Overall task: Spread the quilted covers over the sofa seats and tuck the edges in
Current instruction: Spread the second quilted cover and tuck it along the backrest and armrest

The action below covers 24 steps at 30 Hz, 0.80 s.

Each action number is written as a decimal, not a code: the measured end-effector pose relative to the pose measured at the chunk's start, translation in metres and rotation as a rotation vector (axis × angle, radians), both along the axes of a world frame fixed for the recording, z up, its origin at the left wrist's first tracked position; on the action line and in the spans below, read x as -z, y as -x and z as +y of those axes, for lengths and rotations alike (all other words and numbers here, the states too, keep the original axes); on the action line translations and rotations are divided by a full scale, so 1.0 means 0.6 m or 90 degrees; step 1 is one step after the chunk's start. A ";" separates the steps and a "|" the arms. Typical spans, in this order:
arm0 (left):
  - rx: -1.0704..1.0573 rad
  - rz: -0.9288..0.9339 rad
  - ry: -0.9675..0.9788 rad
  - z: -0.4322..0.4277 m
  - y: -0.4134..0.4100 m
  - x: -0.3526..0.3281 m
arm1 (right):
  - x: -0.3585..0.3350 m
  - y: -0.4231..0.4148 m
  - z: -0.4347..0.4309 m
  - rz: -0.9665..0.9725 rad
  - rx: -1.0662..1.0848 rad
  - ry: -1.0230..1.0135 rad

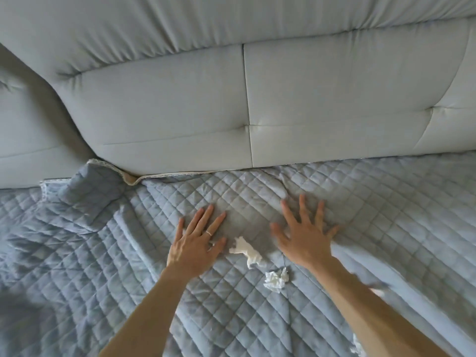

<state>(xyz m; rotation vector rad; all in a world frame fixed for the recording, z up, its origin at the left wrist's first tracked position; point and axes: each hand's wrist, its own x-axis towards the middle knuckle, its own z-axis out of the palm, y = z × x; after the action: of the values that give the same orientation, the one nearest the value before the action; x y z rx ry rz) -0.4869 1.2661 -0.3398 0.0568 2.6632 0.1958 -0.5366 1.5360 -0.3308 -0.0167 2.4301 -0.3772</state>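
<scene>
A blue-grey quilted cover [360,202] lies across the sofa seat, wrinkled at the left and around my hands. Its lace-trimmed back edge [164,175] runs into the gap under the grey sofa backrest [180,112], and a corner [103,171] bunches up at the left. My left hand [197,240] lies flat on the cover with straight fingers and a ring. My right hand [305,235] presses flat with fingers spread, just right of it.
Two crumpled white tissues [247,251] [277,278] lie on the cover between and below my hands. A second cover section [33,228] covers the seat at the left. The backrest has a vertical seam [247,104].
</scene>
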 end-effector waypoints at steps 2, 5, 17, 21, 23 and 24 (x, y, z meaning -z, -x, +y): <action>-0.013 -0.027 0.019 -0.031 -0.026 -0.007 | -0.020 -0.024 -0.045 -0.013 -0.038 0.027; -0.022 -0.032 0.017 -0.095 -0.052 -0.025 | -0.045 -0.050 -0.127 -0.015 -0.077 0.055; -0.443 0.241 0.022 -0.613 -0.093 -0.088 | -0.054 -0.067 -0.593 0.017 -0.164 0.021; -0.640 0.048 -0.121 -0.757 -0.090 -0.080 | -0.060 -0.055 -0.726 0.020 -0.131 0.042; -0.719 0.006 -0.249 -0.812 -0.074 -0.078 | -0.063 -0.058 -0.800 0.076 -0.078 0.081; -0.727 -0.028 -0.262 -0.833 -0.068 -0.077 | -0.064 -0.058 -0.834 0.139 -0.036 0.110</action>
<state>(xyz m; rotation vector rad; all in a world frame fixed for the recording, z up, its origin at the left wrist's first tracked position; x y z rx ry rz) -0.4461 0.7663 -0.2935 -1.3071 2.2427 1.0556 -0.5017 1.0353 -0.2925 -0.2111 2.5960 -0.5864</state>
